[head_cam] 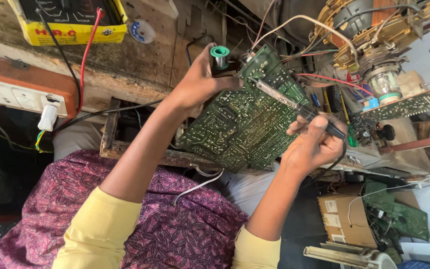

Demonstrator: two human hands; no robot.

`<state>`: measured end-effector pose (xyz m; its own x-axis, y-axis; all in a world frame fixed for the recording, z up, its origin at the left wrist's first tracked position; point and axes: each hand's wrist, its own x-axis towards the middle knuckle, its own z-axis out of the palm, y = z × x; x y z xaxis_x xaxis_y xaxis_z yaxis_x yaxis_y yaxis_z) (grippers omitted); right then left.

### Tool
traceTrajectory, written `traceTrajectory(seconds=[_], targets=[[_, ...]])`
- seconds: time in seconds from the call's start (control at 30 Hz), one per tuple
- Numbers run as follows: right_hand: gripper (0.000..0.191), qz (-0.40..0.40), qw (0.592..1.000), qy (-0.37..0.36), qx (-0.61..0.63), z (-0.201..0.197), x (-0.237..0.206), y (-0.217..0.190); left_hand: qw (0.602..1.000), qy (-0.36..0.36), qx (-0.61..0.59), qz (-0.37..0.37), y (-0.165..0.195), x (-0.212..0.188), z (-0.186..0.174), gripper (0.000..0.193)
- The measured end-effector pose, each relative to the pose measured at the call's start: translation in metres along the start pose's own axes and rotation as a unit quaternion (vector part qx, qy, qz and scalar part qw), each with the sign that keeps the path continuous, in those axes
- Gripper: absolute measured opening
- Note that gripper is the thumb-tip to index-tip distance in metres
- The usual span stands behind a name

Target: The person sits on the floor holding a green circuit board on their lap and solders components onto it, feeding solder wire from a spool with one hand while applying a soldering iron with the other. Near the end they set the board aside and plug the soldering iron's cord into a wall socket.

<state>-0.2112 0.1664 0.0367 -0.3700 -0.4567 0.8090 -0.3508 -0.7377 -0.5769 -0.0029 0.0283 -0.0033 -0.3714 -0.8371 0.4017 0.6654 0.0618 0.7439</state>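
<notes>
A large green circuit board (240, 124) stands tilted over my lap, solder side towards me. My left hand (200, 82) holds its upper left edge together with a small green spool of solder wire (220, 56). My right hand (312, 144) is closed on the black handle of a soldering iron (294, 105), whose metal tip rests on the board near its upper edge. Wires run from the top of the board to the parts behind it.
A yellow meter (70, 22) with red and black leads sits on the wooden bench (125, 65). A white wall socket strip (21, 94) is at left. A picture-tube neck with a copper coil (374, 40), another green board (404, 104) and a cardboard box (347, 219) crowd the right.
</notes>
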Motion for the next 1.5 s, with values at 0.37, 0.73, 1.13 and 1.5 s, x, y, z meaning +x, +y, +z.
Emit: traceTrajectory(seconds=[0.37,0.73,1.13,1.5], targets=[[0.038,0.017,1.000,0.009,0.016,-0.004,0.001,0.003,0.995,0.003,-0.083,0.049,-0.010,0.003,0.005,0.051],[0.039,0.030,0.999,0.020,0.016,-0.003,0.001,0.002,0.995,0.033,-0.061,0.071,-0.024,0.006,0.004,0.050],[0.037,0.022,0.999,0.030,0.025,-0.011,0.003,0.001,0.995,0.028,-0.053,0.074,-0.023,0.005,0.003,0.049],[0.035,0.054,0.994,0.075,0.059,-0.026,0.005,0.007,0.997,0.028,-0.043,0.052,-0.013,0.002,0.007,0.053]])
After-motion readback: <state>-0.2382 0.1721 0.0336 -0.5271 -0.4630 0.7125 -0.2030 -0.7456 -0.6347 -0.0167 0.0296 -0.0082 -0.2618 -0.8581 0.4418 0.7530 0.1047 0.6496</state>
